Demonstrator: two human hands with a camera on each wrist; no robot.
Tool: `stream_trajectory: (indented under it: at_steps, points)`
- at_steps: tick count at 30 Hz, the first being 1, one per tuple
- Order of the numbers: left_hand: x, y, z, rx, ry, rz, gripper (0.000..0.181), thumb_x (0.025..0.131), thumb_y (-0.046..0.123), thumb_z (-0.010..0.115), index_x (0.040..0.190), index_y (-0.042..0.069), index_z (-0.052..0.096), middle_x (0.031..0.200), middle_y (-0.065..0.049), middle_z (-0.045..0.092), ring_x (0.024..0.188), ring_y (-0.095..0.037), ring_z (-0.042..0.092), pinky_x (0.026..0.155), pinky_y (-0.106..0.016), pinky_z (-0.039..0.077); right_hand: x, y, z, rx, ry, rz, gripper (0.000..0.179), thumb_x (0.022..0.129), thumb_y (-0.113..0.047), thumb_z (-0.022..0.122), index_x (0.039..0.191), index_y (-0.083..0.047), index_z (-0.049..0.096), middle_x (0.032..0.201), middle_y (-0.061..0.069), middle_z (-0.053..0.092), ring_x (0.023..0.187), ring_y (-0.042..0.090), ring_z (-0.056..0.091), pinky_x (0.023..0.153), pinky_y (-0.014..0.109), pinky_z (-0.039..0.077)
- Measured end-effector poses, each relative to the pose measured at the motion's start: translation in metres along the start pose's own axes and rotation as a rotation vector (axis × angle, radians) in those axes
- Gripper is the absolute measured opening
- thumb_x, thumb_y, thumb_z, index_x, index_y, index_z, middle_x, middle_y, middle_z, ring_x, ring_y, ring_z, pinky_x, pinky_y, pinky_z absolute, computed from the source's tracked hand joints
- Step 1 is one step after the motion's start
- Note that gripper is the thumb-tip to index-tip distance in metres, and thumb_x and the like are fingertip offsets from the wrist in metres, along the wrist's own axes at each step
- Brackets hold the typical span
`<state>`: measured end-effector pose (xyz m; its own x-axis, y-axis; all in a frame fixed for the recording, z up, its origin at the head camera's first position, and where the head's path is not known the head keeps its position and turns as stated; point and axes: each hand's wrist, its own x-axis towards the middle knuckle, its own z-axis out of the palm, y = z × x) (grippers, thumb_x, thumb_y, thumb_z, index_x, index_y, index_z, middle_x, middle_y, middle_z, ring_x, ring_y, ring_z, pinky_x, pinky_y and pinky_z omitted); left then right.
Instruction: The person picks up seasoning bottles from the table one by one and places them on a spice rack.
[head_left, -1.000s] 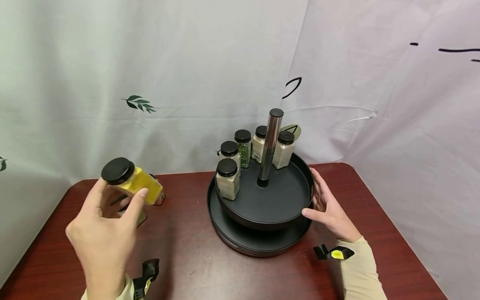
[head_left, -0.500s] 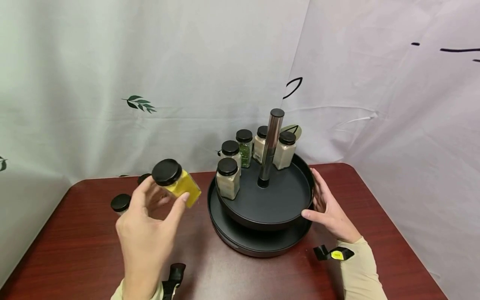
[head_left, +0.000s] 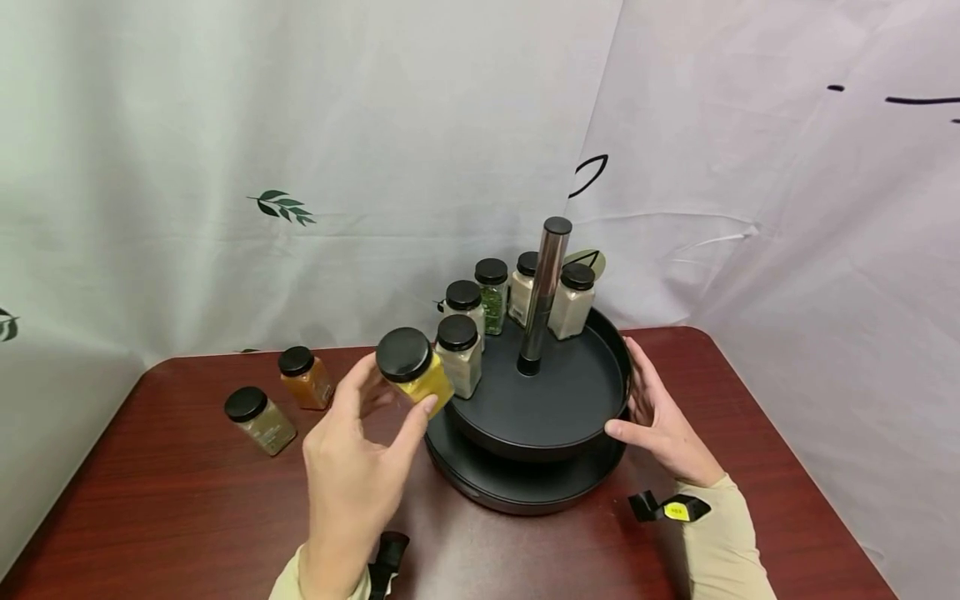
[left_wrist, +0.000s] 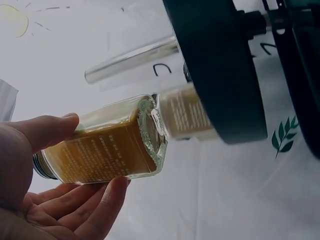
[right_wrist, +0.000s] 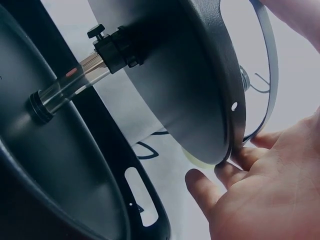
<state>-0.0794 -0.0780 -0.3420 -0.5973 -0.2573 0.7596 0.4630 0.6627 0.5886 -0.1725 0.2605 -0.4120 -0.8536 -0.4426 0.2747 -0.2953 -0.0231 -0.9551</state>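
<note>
In the head view my left hand (head_left: pixel 356 467) holds a spice jar of yellow powder (head_left: pixel 426 379) by its sides, tilted, black lid toward the upper left. It is at the left rim of a black two-tier turntable (head_left: pixel 532 421), in front of a pale-powder jar (head_left: pixel 460 362) on the upper tier. The left wrist view shows thumb and fingers pinching the yellow jar (left_wrist: pixel 107 145), its glass base outward. My right hand (head_left: pixel 667 425) rests spread against the right side of the upper tray; in the right wrist view its fingertips (right_wrist: pixel 230 174) touch the tray's outer rim (right_wrist: pixel 227 100).
Several more black-lidded jars, one a green-herb jar (head_left: pixel 492 304), stand along the upper tray's back and left. A metal post (head_left: pixel 542 300) rises from its middle. An orange-powder jar (head_left: pixel 307 383) and a greenish-brown jar (head_left: pixel 266 425) are on the table (head_left: pixel 150 500) at left.
My left hand has carried the yellow jar rightward from the table's left side to the turntable's left rim, uncovering the two jars behind it. My right hand has stayed at the tray.
</note>
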Motion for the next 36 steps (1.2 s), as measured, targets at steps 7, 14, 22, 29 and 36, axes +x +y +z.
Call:
stream_trajectory:
  at_steps: [7,14,22,29,36]
  points:
    - [-0.006,0.006,0.011,-0.05,-0.051,0.025,0.064,0.074,0.007,0.09,0.13,0.0,0.06,0.107,-0.009,0.074,0.089,-0.017,0.073,0.08,-0.024,0.055,0.0,0.0,0.001,0.003,0.001,-0.01,0.102,0.088,0.009,0.064,0.163,-0.024,0.003,0.169,0.006,-0.002,0.155,0.023,-0.003,0.113,0.013,0.023]
    - [-0.011,0.007,0.023,-0.124,-0.085,0.039,0.065,0.074,0.005,0.089,0.131,-0.002,0.058,0.113,-0.012,0.072,0.097,-0.018,0.072,0.085,-0.027,0.056,0.001,0.0,0.001,-0.001,0.003,0.001,0.104,0.088,0.008,0.065,0.163,-0.025,0.002,0.169,0.005,-0.002,0.155,0.023,-0.003,0.113,0.012,0.023]
    - [-0.018,0.008,0.035,-0.143,-0.133,0.037,0.066,0.075,0.005,0.089,0.133,-0.001,0.056,0.117,-0.011,0.071,0.101,-0.017,0.072,0.087,-0.024,0.055,0.0,0.0,0.001,0.001,0.001,0.002,0.104,0.087,0.008,0.065,0.163,-0.025,0.002,0.169,0.005,-0.002,0.155,0.024,-0.002,0.113,0.013,0.024]
    - [-0.022,0.003,0.045,-0.159,-0.158,0.029,0.064,0.076,0.006,0.088,0.131,-0.001,0.056,0.119,-0.011,0.07,0.108,-0.018,0.07,0.093,-0.022,0.051,0.0,0.0,0.001,-0.002,0.005,0.005,0.105,0.087,0.008,0.066,0.163,-0.026,0.001,0.169,0.004,-0.003,0.155,0.022,-0.002,0.113,0.012,0.024]
    - [-0.025,-0.001,0.05,-0.173,-0.165,0.029,0.062,0.078,0.007,0.087,0.132,-0.001,0.057,0.119,-0.011,0.069,0.11,-0.017,0.069,0.093,-0.023,0.052,0.001,0.0,0.001,0.001,0.008,0.001,0.105,0.087,0.008,0.066,0.163,-0.025,0.001,0.169,0.005,-0.003,0.155,0.023,-0.002,0.113,0.013,0.024]
